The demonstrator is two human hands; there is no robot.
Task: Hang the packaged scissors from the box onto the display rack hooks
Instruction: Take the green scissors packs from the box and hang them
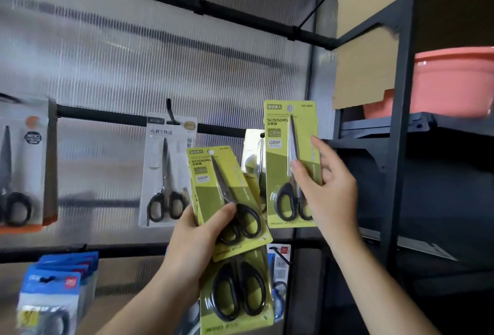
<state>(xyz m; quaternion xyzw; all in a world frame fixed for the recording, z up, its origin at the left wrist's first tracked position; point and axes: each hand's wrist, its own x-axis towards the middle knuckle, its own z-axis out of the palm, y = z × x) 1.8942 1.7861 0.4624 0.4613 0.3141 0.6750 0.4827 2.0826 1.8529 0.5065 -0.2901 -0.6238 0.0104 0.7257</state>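
R hand (328,187) tight on one green scissors pack (278,169) up by rack rail (107,116), L hand (195,241) tight round pack stack (208,171).

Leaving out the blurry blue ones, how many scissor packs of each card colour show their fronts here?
Green packs: 3, with others possibly hidden behind
White pack: 1
Orange-edged pack: 1
Total: 5

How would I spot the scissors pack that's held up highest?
Find the black rail crossing the ribbed translucent wall, and follow it right toward the dark shelving. There the right hand holds one green scissors pack upright by its edge. Unlike the fanned, tilted green packs in the left hand, it is single and higher up.
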